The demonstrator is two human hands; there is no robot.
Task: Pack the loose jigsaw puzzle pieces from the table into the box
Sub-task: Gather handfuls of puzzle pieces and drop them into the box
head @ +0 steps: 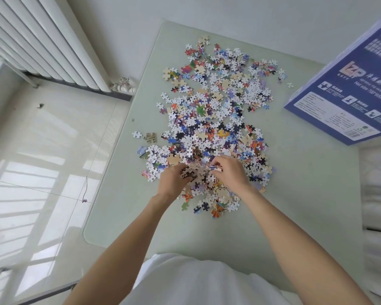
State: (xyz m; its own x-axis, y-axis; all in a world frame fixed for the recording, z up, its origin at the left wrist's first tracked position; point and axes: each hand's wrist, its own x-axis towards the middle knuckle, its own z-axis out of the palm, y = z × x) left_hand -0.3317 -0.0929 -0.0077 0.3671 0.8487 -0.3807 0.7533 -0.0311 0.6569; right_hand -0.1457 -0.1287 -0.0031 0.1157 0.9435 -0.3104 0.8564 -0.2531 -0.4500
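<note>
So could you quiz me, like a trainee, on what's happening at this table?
1. True or false: the blue cardboard box stands on the pale green glass table, at the person's right.
2. What do the left hand and right hand grip together?
3. Where do most of the loose jigsaw pieces lie: A in the box, B on the table?

Key: 1 true; 2 a clump of pieces; 3 B.

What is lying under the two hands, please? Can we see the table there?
Under the left hand and right hand lies the near end of the puzzle pieces, with a clump gathered between them. The table beneath is covered there; the fingertips are hidden among the pieces.
</note>
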